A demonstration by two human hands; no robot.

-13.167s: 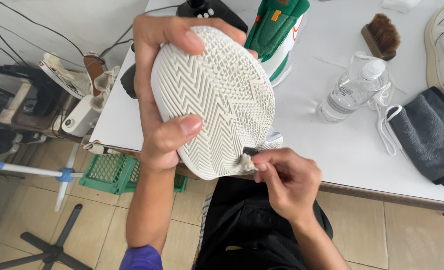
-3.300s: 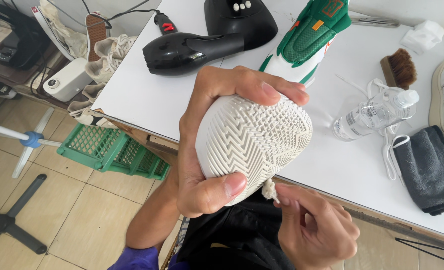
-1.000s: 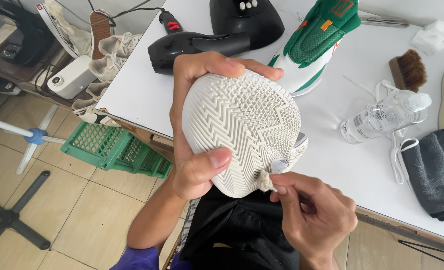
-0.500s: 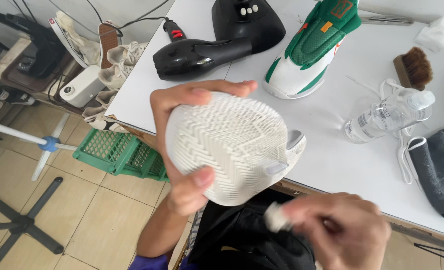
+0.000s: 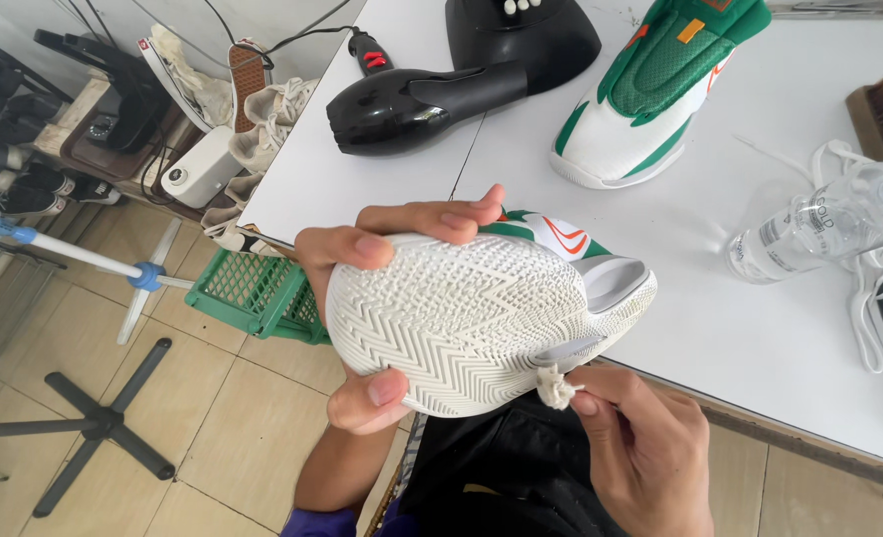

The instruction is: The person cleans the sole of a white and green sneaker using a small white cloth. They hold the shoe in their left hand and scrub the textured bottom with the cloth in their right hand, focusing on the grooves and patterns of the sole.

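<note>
The shoe sits at the centre of the frame, turned sole-up toward the camera. Its off-white sole has a dense zigzag tread; a strip of green, white and orange upper shows along the top edge. The heel points right, the toe left. A small frayed white swab touches the sole's lower edge, just right of centre.

White zigzag-treaded sole; perhaps cream rag.

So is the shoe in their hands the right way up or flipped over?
Flipped over. The shoe shows its white zigzag sole to the camera, gripped by the left hand; the right hand pinches a small white wad at its edge.
</note>
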